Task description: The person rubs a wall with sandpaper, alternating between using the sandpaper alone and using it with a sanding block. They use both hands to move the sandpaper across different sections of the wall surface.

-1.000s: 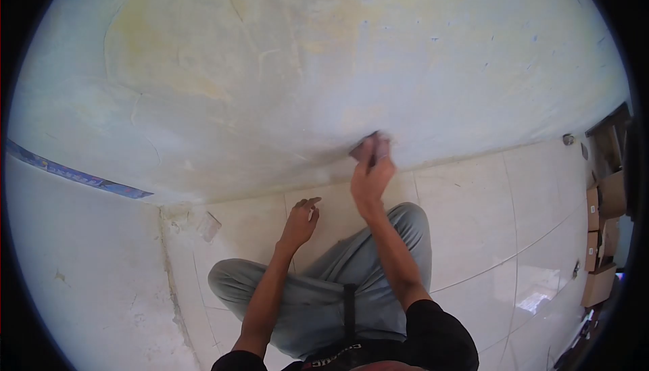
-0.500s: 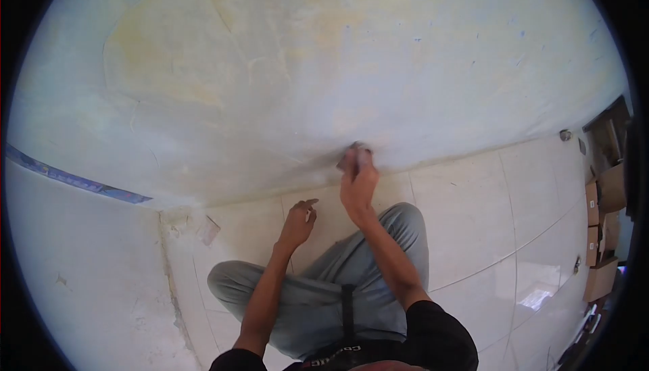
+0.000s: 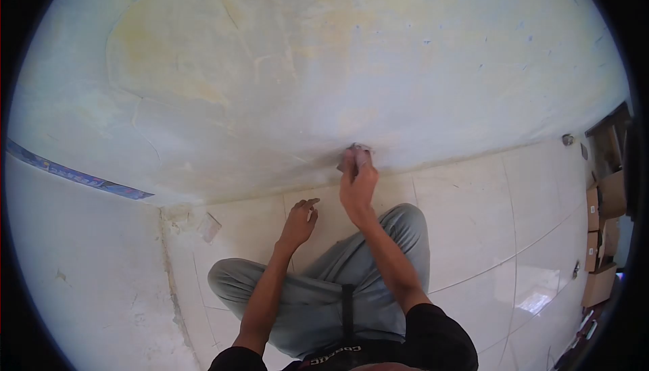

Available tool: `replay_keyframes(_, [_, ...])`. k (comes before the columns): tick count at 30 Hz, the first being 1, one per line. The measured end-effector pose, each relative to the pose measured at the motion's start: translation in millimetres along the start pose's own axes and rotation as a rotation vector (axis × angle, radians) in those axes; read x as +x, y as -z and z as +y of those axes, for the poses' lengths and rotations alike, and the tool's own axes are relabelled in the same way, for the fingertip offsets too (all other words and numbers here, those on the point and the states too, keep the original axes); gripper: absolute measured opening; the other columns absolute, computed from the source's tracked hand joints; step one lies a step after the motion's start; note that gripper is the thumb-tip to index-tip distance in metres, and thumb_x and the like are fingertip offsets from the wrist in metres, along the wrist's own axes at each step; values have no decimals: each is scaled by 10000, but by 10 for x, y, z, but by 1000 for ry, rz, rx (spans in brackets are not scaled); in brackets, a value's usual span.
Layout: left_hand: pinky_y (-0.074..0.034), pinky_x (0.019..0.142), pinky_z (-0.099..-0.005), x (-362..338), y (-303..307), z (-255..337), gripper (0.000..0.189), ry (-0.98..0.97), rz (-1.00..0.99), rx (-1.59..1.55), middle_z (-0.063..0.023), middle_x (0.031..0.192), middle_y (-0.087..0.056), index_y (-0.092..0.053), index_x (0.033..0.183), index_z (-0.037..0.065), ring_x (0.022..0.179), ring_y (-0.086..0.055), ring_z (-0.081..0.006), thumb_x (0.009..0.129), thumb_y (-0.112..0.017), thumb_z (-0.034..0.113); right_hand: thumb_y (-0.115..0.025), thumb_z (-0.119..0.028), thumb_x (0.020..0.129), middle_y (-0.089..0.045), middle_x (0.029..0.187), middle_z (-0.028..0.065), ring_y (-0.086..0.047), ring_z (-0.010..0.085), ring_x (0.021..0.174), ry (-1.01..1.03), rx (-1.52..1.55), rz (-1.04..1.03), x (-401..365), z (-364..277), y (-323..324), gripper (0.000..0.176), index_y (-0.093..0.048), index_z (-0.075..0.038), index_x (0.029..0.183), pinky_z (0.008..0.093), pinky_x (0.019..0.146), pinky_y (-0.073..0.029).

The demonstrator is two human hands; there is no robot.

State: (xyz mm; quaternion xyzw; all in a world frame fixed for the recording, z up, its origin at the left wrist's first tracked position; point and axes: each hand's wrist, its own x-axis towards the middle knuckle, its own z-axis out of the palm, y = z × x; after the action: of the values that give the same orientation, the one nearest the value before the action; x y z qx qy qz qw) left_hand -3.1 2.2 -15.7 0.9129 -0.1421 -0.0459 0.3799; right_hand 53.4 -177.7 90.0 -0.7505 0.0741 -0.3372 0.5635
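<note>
My right hand [image 3: 358, 185] is closed on a small, thin greyish piece that looks like folded sandpaper [image 3: 343, 163]. It is pressed to the lower part of the patchy white wall [image 3: 419, 94], just above the floor line. Fingers hide most of the piece. My left hand [image 3: 299, 224] is open and holds nothing, over the tiled floor [image 3: 466, 215] in front of my crossed legs. Its index finger is stretched out towards the wall and its thumb stands apart.
A flat pinkish scrap [image 3: 211, 227] lies on the floor at the left, near the corner. A blue printed strip [image 3: 81, 176] runs along the left wall edge. Cardboard boxes [image 3: 598, 283] stand at the far right, and a small round metallic object [image 3: 568, 140] sits near the wall.
My right hand stays at nearly the same place on the wall and looks less blurred. My left hand's fingers have straightened slightly. The view has shifted a little.
</note>
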Motion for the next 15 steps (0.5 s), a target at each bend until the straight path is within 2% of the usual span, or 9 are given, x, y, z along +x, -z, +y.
replay_keyframes(1, [-503,777,-411,0,-7,5,319,16,-13,-15,-194,915,-648,-624,1205,16,851,-633,-336,889,-586,41,-533,-76,988,-581,791,163,-568,217,570,111,-31,-7,-46,35,-24,161,-604,62,947,331,511,-447])
replay_keyframes(3, [-501,774,-412,16,9,-22,318,16,-18,-16,-194,912,-647,-626,1203,15,850,-629,-335,888,-586,41,-546,-41,971,-587,805,163,-580,233,570,48,25,76,117,47,-7,132,-606,73,942,327,510,-444])
replay_keyframes(5, [-498,771,-413,-108,37,-18,318,49,-33,-25,-193,909,-646,-627,1202,15,849,-625,-334,888,-586,41,-549,-106,996,-633,807,168,-615,196,635,-141,9,11,158,-83,97,210,-609,94,983,338,622,-522])
replay_keyframes(7, [-473,848,-466,-41,69,38,328,77,-58,-35,-221,955,-627,-609,1212,11,944,-601,-384,890,-561,50,-541,-112,1002,-633,793,155,-610,183,629,-85,84,63,26,17,-23,221,-607,91,947,331,610,-520])
replay_keyframes(9, [-472,850,-464,-34,42,69,327,85,-64,-63,-221,955,-626,-609,1212,12,944,-600,-383,891,-560,50,-534,-141,1014,-611,728,121,-565,155,604,186,-112,46,-72,121,-58,257,-602,82,904,317,592,-515])
replay_keyframes(10, [-472,851,-463,-6,50,53,327,91,-70,-78,-221,954,-625,-609,1213,13,943,-599,-382,891,-559,51,-544,-55,980,-609,778,181,-612,251,599,-58,62,18,-44,153,-44,146,-602,78,985,365,543,-470])
replay_keyframes(13, [-469,853,-465,-61,62,43,324,90,-64,-31,-220,950,-624,-610,1211,14,943,-598,-381,893,-560,52,-551,-65,975,-614,773,195,-644,286,634,-151,73,91,211,5,136,140,-611,60,987,374,573,-498])
replay_keyframes(15, [-468,854,-466,-69,62,38,321,83,-57,-34,-220,949,-625,-610,1210,13,943,-597,-382,895,-558,51,-558,-56,965,-618,800,202,-646,319,656,-115,-9,50,93,56,85,123,-615,51,988,383,588,-505])
